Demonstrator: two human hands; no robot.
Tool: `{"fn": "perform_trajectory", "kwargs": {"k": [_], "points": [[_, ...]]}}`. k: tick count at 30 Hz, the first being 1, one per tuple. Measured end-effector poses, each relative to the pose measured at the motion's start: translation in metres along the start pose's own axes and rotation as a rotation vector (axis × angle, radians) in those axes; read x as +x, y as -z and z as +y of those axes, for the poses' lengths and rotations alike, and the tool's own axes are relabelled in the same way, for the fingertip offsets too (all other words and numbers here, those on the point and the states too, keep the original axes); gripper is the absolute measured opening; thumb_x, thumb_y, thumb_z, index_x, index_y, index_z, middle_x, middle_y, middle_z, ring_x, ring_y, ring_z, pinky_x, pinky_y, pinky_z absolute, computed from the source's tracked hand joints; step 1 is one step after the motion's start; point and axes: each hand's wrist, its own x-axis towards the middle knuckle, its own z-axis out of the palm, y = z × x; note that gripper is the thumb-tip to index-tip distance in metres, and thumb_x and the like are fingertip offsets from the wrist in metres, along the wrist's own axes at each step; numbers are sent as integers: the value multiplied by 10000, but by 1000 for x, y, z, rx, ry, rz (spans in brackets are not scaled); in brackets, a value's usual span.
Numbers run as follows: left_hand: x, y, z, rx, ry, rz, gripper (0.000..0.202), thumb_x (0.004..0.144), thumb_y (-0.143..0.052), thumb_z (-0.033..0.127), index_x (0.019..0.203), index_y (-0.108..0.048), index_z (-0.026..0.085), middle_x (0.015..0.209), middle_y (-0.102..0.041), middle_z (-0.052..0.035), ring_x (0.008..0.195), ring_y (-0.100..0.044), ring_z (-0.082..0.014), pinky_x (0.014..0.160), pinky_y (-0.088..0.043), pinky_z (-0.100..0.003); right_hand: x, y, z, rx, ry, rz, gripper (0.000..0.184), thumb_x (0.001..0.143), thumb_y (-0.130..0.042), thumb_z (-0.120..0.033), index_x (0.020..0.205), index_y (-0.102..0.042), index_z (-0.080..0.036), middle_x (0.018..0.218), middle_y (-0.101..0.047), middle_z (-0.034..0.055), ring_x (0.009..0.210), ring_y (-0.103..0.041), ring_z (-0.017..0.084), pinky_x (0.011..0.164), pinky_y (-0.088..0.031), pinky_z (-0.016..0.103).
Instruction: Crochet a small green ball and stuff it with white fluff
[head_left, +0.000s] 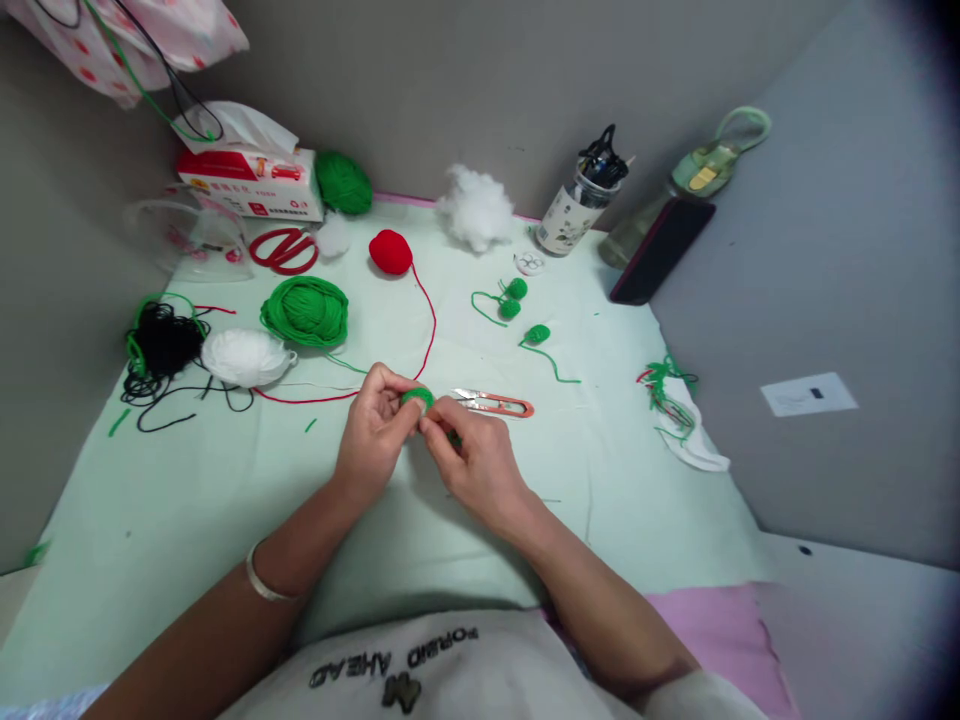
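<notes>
My left hand (377,430) is closed around a small green crocheted piece (418,397), which shows between thumb and fingers. Against its right edge, my right hand (476,455) is closed in a pinch; what sits between those fingertips is hidden, though a bit of green shows beneath them. Just beyond the right knuckles lie orange-handled thread snips (499,403). From a red yarn ball (391,252) a strand runs down to behind my left hand. Small green crocheted balls (538,335) with yarn tails rest farther right.
At the left are a green yarn skein (305,311), white yarn (247,357), black yarn (169,340) and red scissors (283,250). White stuffing (475,208), a pen jar (574,210) and a phone (663,250) stand along the back. Yarn scraps (673,400) lie right.
</notes>
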Motion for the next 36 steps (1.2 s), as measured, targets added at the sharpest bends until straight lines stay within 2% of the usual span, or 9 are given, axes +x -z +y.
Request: {"fn": "perform_trajectory", "kwargs": {"k": [3,9,12,16,19,25,32,34,36], "points": [[-1,-2,-1,1,-5,13,176,816,-752,192,831,-578,207,733,-640,30,605,-564,-113,592,-464,-229,4,-3,3,136,-99,29,232,905,-603,-298,691,-573,-215,585,-496,-57,544,-402,111,553,-291,260],[-3,-5,3,-38,-15,-54,289,810,-826,352,927,-604,209,886,-700,-21,787,-673,-161,746,-547,-290,11,2,10,273,-162,105,355,873,-646,-400,616,-485,-216,545,-380,-77,553,-342,103,564,-290,257],[-2,-3,3,-61,-8,-87,330,796,-847,357,934,-585,211,847,-703,-8,751,-676,-151,731,-550,-288,11,8,7,270,-158,76,324,900,-636,-391,647,-549,-208,548,-428,-73,539,-355,102,561,-287,261],[1,0,4,-76,5,-111,300,811,-832,295,903,-559,211,738,-685,20,659,-646,-127,669,-525,-260,7,16,0,152,-46,-27,242,987,-537,-306,781,-617,-208,644,-549,-47,579,-437,117,601,-315,263],[2,1,3,-72,-4,-81,300,797,-829,271,871,-543,215,754,-674,25,626,-614,-112,615,-494,-238,3,16,-5,62,9,-73,211,994,-473,-226,820,-592,-216,694,-588,-29,607,-474,133,614,-326,265],[5,-2,-2,-27,-11,-19,259,745,-812,238,797,-560,210,764,-665,13,595,-564,-114,558,-457,-236,-3,5,-6,-49,1,-26,196,958,-465,-190,793,-565,-229,646,-550,-24,586,-452,148,603,-314,277],[1,-8,1,-24,-51,73,254,757,-819,225,886,-601,204,774,-680,15,747,-652,-143,730,-517,-265,1,4,0,246,-83,-37,206,966,-528,-271,765,-534,-225,606,-428,-65,568,-408,126,562,-298,266],[2,-8,2,-40,-61,93,254,777,-811,240,907,-595,209,817,-705,4,786,-683,-153,765,-540,-287,2,6,1,229,-71,-71,180,983,-520,-268,828,-597,-218,620,-485,-58,584,-454,129,583,-344,264],[3,-6,4,-57,-81,118,270,781,-813,248,927,-589,216,887,-728,-7,814,-707,-160,794,-562,-309,0,13,1,134,-8,-98,150,995,-520,-240,1002,-668,-219,801,-656,-9,687,-574,145,681,-437,280]]}}
